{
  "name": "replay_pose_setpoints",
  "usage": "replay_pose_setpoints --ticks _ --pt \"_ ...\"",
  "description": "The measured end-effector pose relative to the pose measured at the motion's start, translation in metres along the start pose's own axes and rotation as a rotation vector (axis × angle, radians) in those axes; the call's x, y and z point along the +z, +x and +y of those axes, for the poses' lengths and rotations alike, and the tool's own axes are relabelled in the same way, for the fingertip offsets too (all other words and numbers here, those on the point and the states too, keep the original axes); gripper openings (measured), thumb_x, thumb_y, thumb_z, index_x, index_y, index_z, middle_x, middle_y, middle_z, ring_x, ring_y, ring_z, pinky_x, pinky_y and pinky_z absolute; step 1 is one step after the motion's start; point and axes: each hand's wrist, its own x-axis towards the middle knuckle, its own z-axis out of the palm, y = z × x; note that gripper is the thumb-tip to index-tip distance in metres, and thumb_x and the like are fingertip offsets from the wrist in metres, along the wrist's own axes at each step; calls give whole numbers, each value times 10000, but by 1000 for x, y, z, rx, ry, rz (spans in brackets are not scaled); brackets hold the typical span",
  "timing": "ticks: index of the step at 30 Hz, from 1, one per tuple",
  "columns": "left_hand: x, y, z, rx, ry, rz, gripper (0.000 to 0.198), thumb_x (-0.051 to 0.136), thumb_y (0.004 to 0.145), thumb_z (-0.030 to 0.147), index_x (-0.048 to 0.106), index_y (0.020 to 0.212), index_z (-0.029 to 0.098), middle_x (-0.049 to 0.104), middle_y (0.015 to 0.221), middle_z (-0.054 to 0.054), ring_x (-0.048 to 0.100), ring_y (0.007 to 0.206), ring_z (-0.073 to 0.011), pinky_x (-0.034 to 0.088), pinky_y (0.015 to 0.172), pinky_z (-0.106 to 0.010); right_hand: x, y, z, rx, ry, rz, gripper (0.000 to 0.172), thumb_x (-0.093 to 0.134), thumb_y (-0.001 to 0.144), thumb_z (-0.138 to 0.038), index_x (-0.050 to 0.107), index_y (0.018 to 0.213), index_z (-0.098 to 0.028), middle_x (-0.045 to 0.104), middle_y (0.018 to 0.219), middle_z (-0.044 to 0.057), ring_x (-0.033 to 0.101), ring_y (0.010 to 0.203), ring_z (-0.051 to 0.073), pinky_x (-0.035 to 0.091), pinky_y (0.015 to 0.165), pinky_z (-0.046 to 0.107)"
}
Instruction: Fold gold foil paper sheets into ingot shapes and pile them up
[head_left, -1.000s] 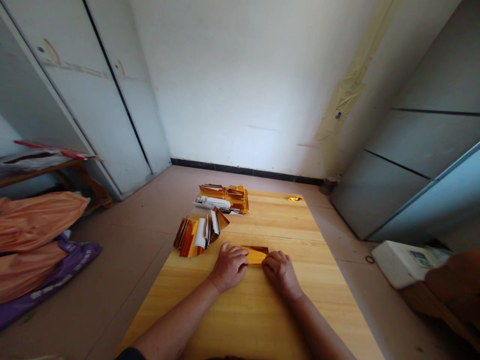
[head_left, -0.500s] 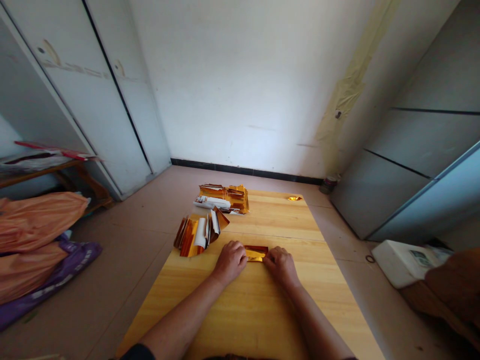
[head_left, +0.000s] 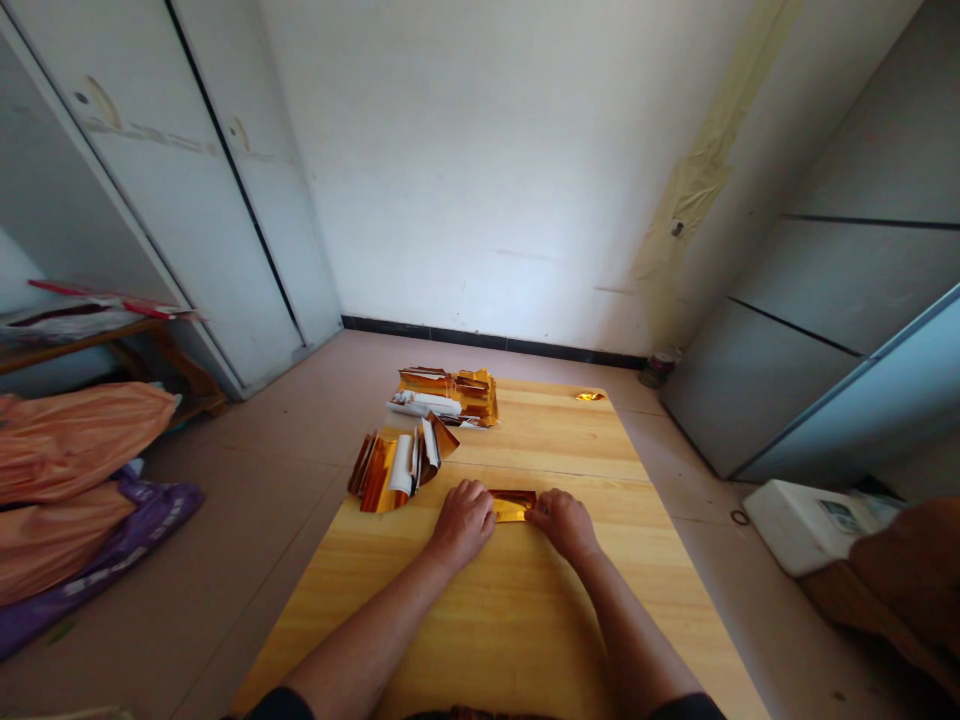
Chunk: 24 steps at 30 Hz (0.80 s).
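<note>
both hands press a gold foil sheet [head_left: 512, 505] flat on the counter [head_left: 525, 620]. the left hand [head_left: 465, 520] has its fingers curled on the sheet's left end, and the right hand [head_left: 566, 522] pinches the right end. a foil stack [head_left: 397, 462] lies just left, and another pile [head_left: 448, 395] lies farther back.

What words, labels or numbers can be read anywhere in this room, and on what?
None can be read.
On the white box on the floor: a label, too blurred to read.
On the purple bag: pale print, too small to read.
On the gold foil sheet: no print shows.
</note>
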Motion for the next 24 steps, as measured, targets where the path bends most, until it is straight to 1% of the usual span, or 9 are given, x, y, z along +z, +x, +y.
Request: replay_pose_setpoints --ticks 7,10,12,14,17,19,21,24 --pt "-2 0 4 -27 41 -24 58 527 813 157 552 768 185 562 888 -48 479 882 -201 347 750 -322 -5 3 -10 79 -71 -75 159 589 787 -347 689 820 -227 691 867 47 625 797 176 352 609 230" --pt "-2 -1 4 -33 40 -13 32 537 813 166 556 797 187 559 896 -45 476 887 -200 341 748 -323 -5 4 -10 105 -86 -79 178 607 772 -374 673 829 -219 673 875 55 619 804 183 347 597 235" --pt "-2 -2 3 -23 32 13 22 553 818 181 563 834 191 556 909 -42 471 901 -200 336 752 -325 -5 3 -10 120 -74 -53 189 612 773 -380 653 842 -209 654 894 54 611 789 175 339 584 233" --pt "-1 -4 3 22 34 45 27 555 834 190 574 851 199 557 918 -36 465 912 -198 327 761 -330 -4 0 -9 119 -53 -10 174 613 784 -359 625 854 -200 632 904 45 597 775 158 329 574 227" --pt "1 -5 4 151 60 65 107 504 890 204 602 847 211 564 886 -35 463 897 -190 312 761 -341 0 -5 -12 14 -42 81 100 597 820 -288 588 858 -197 603 909 35 567 815 145 334 601 218" --pt "2 -5 5 229 78 60 159 465 919 221 616 866 216 567 855 -38 467 885 -186 308 750 -340 5 -9 -16 -55 -82 159 39 569 846 -226 574 874 -199 589 921 40 545 860 158 340 638 226" --pt "4 -4 6 275 83 54 170 454 928 229 620 894 217 572 840 -36 477 880 -182 310 738 -333 10 -11 -22 -85 -129 217 60 532 862 -164 562 901 -200 581 929 49 529 875 175 342 662 245" --pt "6 -4 7 305 83 44 164 469 922 225 623 870 203 577 821 -33 493 855 -177 319 721 -325 16 -15 -27 -117 -152 245 115 483 872 -109 554 886 -198 569 918 57 512 843 182 343 680 266"
